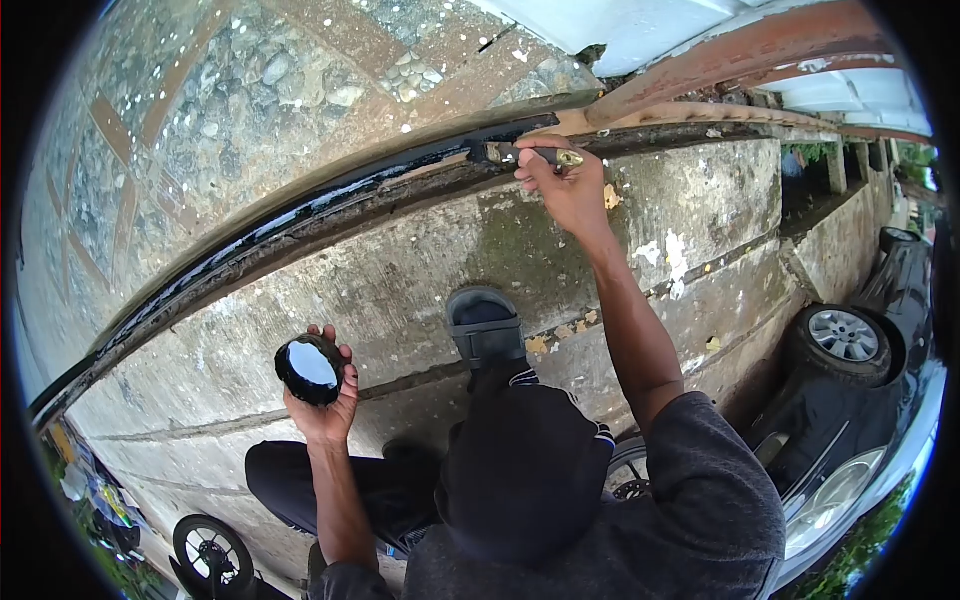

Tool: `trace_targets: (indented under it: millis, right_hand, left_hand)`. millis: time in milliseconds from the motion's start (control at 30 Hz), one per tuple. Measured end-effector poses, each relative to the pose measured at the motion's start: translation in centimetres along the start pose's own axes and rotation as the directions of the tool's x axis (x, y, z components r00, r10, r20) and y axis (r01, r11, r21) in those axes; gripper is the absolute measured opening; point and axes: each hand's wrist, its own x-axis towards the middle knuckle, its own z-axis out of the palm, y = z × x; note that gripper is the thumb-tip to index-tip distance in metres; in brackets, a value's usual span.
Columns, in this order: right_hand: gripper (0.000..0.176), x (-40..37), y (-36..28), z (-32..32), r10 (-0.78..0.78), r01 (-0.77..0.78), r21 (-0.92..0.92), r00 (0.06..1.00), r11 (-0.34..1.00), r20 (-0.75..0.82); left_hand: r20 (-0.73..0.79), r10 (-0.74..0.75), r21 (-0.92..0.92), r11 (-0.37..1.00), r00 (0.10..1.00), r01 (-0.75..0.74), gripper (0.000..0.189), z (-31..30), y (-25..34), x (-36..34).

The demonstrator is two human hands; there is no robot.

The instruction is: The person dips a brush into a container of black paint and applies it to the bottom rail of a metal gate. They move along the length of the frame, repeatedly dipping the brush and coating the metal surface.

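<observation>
My left hand (328,420) is wrapped round a small round container of glossy black paint (311,370), held out low on the left; the liquid surface reflects the sky. In my right hand (575,195) is a paintbrush (498,153), gripped by its handle with the bristles pointing left. The bristle end lies against a long metal rail (300,207) at the base of the wall. Left of the brush the rail is wet, shiny black, with a brownish strip showing near the bristles. Right of the brush it is brown.
A pebbled stone wall (280,80) rises behind the rail. A reddish-brown pipe (740,55) runs at upper right. My sandalled foot (485,325) stands on the stained concrete (400,260). A dark car (850,400) is parked at right; a spoked wheel (213,555) shows at lower left.
</observation>
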Motion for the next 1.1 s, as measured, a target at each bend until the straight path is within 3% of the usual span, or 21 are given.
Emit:
trace_targets:
  millis: [133, 300, 400, 533, 567, 667, 700, 733, 800, 900, 1000, 1100]
  right_hand:
    - [0.015, -0.2, -1.5, -0.7, -0.046, 0.06, 0.117, 0.992, 0.991, -0.119]
    - [0.012, -1.2, 1.8, 1.4, 0.083, -0.082, 0.016, 0.979, 0.997, -0.187]
    - [0.015, -1.7, 0.4, 2.2, 0.094, -0.028, 0.276, 0.969, 0.961, -0.227]
    - [0.015, -4.6, -0.7, 1.7, 0.107, -0.046, 0.21, 0.951, 0.977, -0.289]
    - [0.017, -5.3, -0.1, 1.4, 0.103, -0.076, 0.123, 0.966, 0.99, -0.237]
    - [0.018, -7.0, 0.9, 2.0, -0.071, 0.061, -0.217, 0.997, 0.974, -0.036]
    - [0.02, -6.8, 1.3, 1.5, -0.214, 0.245, -0.457, 0.97, 0.855, 0.119]
    - [0.021, -6.5, 1.0, 1.7, -0.251, 0.324, -0.509, 0.945, 0.797, 0.209]
    - [0.023, -5.2, 0.2, 2.3, -0.308, 0.486, -0.578, 0.871, 0.656, 0.383]
    - [0.023, -3.2, -0.6, 3.0, -0.325, 0.589, -0.558, 0.8, 0.585, 0.504]
    - [0.024, -4.0, -2.4, 2.7, -0.396, 0.618, -0.616, 0.786, 0.488, 0.475]
    - [0.023, -5.7, -2.5, 2.4, -0.315, 0.555, -0.609, 0.829, 0.567, 0.463]
  left_hand:
    - [-0.003, -0.01, -0.033, 0.999, 1.0, 0.01, 0.048, -0.7, 1.8, -3.1]
    - [0.007, 0.009, -0.018, 1.0, 1.0, -0.009, 0.049, -2.5, 2.8, -4.3]
    - [-0.003, 0.018, -0.031, 0.999, 1.0, -0.018, 0.048, -3.1, 2.6, -3.8]
    - [-0.009, 0.028, -0.044, 0.999, 1.0, -0.028, 0.049, -2.7, 2.2, -3.2]
    - [-0.011, 0.025, -0.05, 0.998, 1.0, -0.026, 0.049, -2.6, 2.0, -3.1]
    - [0.01, 0.016, -0.051, 0.999, 1.0, -0.016, 0.05, -2.2, 1.9, -3.0]
    - [-0.003, 0.011, -0.063, 0.998, 1.0, -0.012, 0.05, -2.1, 2.0, -3.1]
    - [-0.013, 0.004, -0.073, 0.997, 1.0, -0.005, 0.05, -2.0, 2.1, -3.1]
    - [0.004, 0.017, -0.08, 0.997, 1.0, -0.017, 0.051, -1.8, 2.2, -3.1]
    - [0.05, 0.017, -0.085, 0.996, 0.999, -0.012, 0.053, -1.8, 2.3, -2.9]
    - [0.052, 0.014, -0.082, 0.997, 0.999, -0.01, 0.055, -1.9, 2.4, -3.1]
    - [0.051, 0.023, -0.105, 0.994, 0.998, -0.018, 0.053, -2.1, 2.5, -3.2]
